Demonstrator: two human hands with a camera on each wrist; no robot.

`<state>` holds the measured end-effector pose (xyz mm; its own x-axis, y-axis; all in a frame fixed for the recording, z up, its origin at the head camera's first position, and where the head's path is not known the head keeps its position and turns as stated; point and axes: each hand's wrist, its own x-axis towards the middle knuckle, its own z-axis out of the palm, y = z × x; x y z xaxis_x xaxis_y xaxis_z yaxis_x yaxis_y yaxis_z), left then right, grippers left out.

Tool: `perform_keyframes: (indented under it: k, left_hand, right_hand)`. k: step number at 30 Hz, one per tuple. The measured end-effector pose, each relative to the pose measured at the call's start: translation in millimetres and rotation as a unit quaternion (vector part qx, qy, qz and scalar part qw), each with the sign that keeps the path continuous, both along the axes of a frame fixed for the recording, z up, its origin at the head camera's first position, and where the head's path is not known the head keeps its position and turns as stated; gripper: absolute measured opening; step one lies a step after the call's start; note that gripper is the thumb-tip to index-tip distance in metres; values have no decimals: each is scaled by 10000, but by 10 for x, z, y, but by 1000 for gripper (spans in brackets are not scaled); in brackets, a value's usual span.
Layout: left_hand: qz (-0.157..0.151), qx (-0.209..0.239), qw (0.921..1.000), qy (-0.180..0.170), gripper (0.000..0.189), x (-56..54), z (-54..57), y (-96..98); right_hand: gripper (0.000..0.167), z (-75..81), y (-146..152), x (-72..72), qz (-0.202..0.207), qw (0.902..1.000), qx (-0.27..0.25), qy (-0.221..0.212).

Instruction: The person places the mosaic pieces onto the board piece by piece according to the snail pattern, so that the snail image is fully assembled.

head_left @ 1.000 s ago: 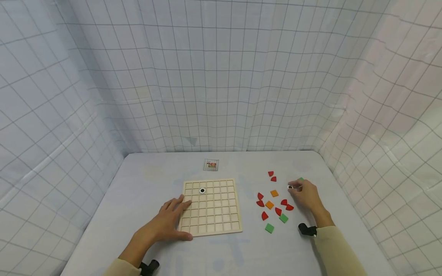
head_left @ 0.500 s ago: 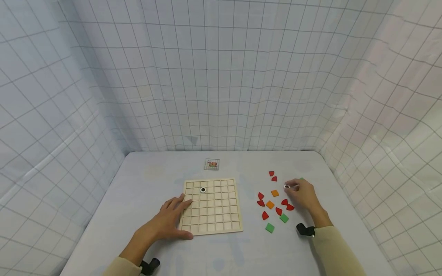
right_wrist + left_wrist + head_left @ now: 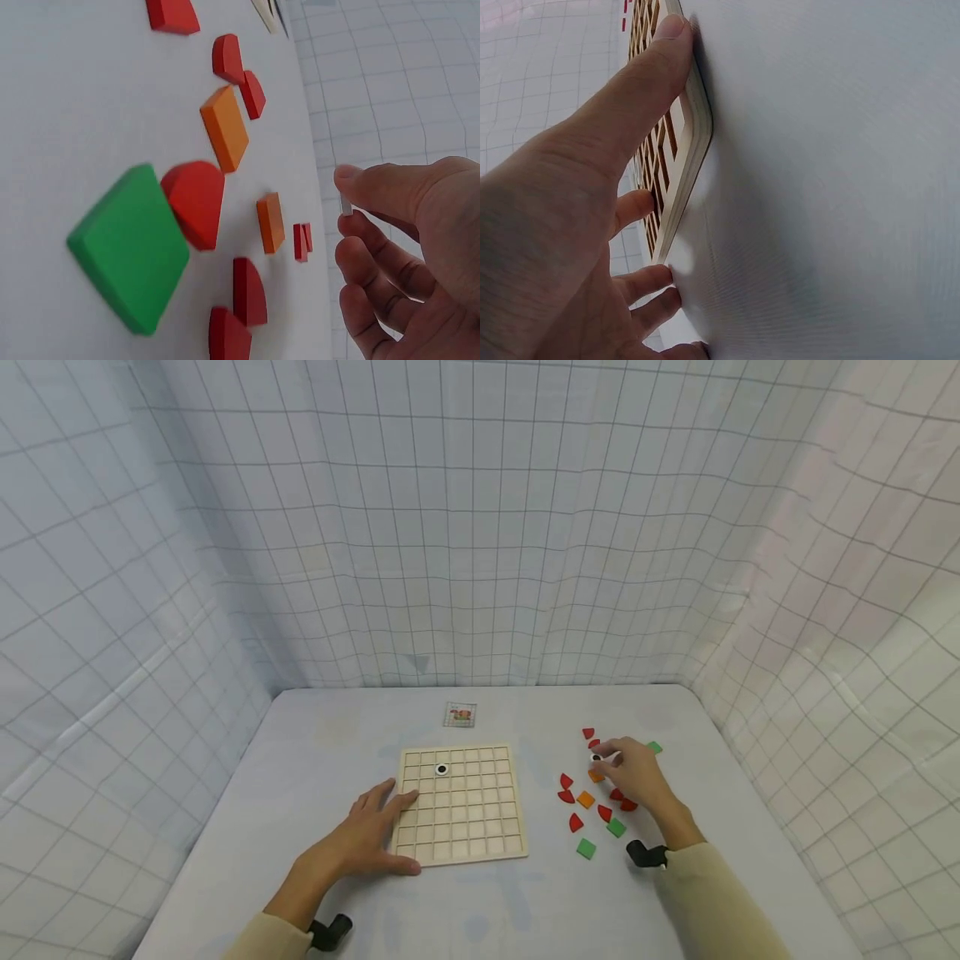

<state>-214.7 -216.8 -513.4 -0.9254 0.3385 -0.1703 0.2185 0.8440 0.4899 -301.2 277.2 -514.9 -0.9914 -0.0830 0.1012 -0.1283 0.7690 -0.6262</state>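
Note:
A pale wooden board [image 3: 480, 817] with a grid of square recesses lies on the table. My left hand [image 3: 360, 839] rests at its left side, thumb on the near corner and index finger over the left edge; the left wrist view shows the other fingers spread along that edge. One white tile with a black dot [image 3: 442, 769] sits in an upper-left cell. My right hand [image 3: 633, 772] pinches a second white tile with a black dot [image 3: 596, 758] between thumb and index finger. In the right wrist view this tile [image 3: 345, 205] appears edge-on, raised above the table.
Right of the board lie several red quarter-round pieces [image 3: 576, 822], two orange squares [image 3: 586, 799] and green squares [image 3: 587, 849], one of them [image 3: 655, 747] beyond the right hand. Behind the board is a small picture card [image 3: 460, 715]. White gridded curtains [image 3: 480, 568] enclose the table.
My right hand has moved left with the pinched white tile, from near the far green square to above the orange and red pieces. The left hand stays at the board.

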Motion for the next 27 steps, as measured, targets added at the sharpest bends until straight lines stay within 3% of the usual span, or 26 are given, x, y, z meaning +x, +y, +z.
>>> perform_keyframes:
  k: [6,15,22,27]
  left_hand:
    - [0,-23,10000,25,124,-4,-7,-8]
    - [-128,-2,9999,52,124,-45,-11,-16]
    - [-151,47,9998,83,123,-53,-6,-18]
    - [-110,42,9999,35,123,-33,3,-19]
  right_hand:
    - [26,47,-256,10,446,9983,-53,367]
    - [25,48,-654,6,850,9949,-129,528]
    - [22,1,-986,-27,873,9955,-134,337]
    - [21,-28,-1225,-59,1139,9925,-113,435]
